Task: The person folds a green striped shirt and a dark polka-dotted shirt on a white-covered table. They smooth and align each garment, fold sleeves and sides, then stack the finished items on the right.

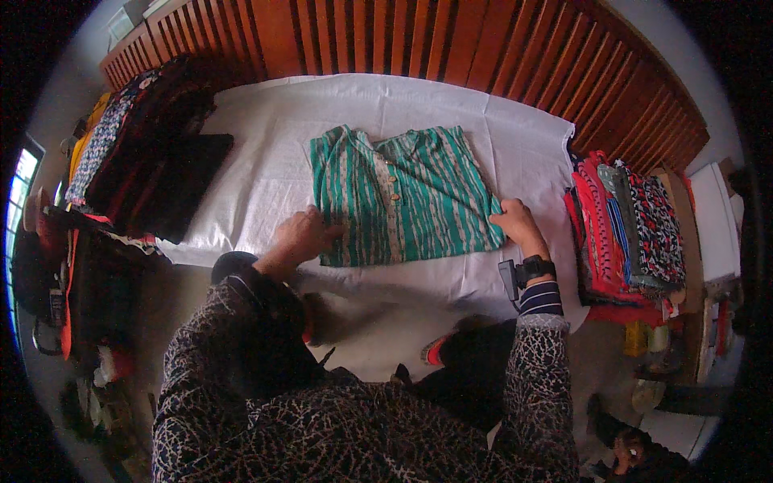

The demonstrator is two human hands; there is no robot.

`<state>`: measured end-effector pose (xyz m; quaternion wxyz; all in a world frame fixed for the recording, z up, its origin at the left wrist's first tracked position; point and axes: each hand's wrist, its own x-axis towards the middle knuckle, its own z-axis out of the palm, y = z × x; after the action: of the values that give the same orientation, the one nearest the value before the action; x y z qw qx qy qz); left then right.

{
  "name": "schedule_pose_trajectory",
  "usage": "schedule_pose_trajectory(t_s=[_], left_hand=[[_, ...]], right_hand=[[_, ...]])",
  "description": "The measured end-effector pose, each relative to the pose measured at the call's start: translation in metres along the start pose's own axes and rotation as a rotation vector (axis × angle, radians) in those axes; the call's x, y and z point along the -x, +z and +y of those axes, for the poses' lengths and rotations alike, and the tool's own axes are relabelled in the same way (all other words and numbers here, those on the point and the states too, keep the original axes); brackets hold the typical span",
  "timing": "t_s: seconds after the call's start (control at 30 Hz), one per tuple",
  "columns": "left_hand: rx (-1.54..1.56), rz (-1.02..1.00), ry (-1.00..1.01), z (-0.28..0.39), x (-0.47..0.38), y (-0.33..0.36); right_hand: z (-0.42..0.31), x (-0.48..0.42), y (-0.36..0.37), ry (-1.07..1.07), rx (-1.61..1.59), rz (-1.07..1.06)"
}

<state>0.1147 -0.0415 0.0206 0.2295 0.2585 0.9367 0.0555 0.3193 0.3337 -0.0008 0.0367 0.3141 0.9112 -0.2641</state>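
A green and beige striped shirt (404, 199) with a buttoned placket lies folded on a white sheet (266, 163), its collar towards the slatted wood. My right hand (514, 218) pinches the garment's right edge near the lower corner, with a dark band and a small device on the wrist. At the lower left of the shirt is my left hand (309, 234), slightly blurred; its fingers are over the cloth, and whether they grip it is not plain.
Dark folded clothes (175, 175) and patterned ones are piled at the left. Red, striped and patterned folded clothes (610, 229) are stacked at the right. A slatted wooden panel (386, 39) runs along the far edge. Part of another person (640, 453) shows at the lower right.
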Motion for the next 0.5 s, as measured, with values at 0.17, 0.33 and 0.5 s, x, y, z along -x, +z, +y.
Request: schedule_pose_trajectory(t_s=[0.17,0.33,0.5], left_hand=[[0.152,0.071,0.149,-0.006,0.004,0.019],[0.164,0.171,0.137,-0.025,0.000,0.021],[0.184,0.084,0.137,-0.066,0.001,0.045]], right_hand=[[0.003,-0.002,0.016,0.040,0.000,0.133],[0.022,-0.008,0.031,-0.042,-0.034,0.263],[0.029,0.006,0.028,-0.116,0.036,0.209]])
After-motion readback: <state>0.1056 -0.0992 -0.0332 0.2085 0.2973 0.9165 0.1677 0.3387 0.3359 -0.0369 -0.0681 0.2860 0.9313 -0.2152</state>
